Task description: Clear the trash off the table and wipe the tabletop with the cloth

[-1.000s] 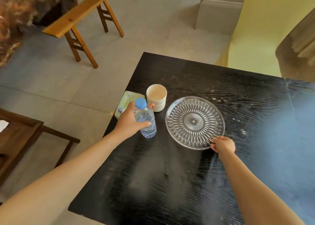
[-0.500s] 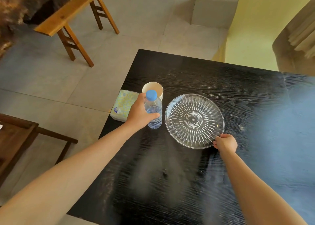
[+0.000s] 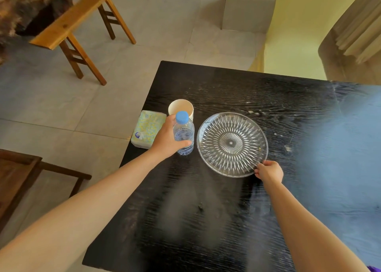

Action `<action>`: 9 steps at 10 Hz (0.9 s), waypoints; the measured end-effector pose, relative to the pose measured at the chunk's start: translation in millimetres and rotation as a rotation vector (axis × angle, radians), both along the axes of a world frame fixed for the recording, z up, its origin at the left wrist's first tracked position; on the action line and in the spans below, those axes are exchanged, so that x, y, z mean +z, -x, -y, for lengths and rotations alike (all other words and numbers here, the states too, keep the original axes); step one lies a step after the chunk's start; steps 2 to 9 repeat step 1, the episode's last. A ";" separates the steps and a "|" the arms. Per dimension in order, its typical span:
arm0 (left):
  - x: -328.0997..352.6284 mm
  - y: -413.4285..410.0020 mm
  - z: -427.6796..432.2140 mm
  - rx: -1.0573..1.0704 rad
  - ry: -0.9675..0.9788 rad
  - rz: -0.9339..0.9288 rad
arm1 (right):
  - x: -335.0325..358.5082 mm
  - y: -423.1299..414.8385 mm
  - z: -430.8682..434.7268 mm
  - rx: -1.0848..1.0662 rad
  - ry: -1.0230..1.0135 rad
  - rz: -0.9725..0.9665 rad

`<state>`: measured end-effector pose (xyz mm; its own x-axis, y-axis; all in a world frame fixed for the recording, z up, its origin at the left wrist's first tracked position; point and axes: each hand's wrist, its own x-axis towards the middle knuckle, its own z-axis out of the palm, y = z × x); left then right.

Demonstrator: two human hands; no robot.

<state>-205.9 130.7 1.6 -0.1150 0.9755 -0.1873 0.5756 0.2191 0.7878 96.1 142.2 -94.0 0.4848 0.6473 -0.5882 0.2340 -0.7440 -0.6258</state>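
My right hand (image 3: 269, 171) is nearest. Its fingers (image 3: 260, 167) are curled closed and pinch the near rim of the glass plate (image 3: 232, 144), which lies flat on the black table (image 3: 206, 220). I judge the plate rigid, heavy for its size, breakable and slick at the pressed ridges; hold it at the rim with the thumb on top and fingers underneath, and lift it level.

Beyond, my left hand (image 3: 168, 140) wraps the water bottle (image 3: 184, 134) at mid-body, thumb across the front, the other fingers hidden behind it. The bottle stands upright, just left of the plate, blue cap on. It looks partly filled, so light but with shifting weight; the thin wall will dent under a hard squeeze, so grip the body firmly or take the neck below the cap.

Past the fingertips stands a paper cup (image 3: 181, 109), light and easily crushed. Left of the knuckles a soft tissue pack (image 3: 147, 130) overhangs the table edge. I see no cloth.
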 end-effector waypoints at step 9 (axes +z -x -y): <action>0.0 9.4 1.8 -0.024 0.031 0.045 | 5.0 0.8 6.6 0.050 0.024 0.024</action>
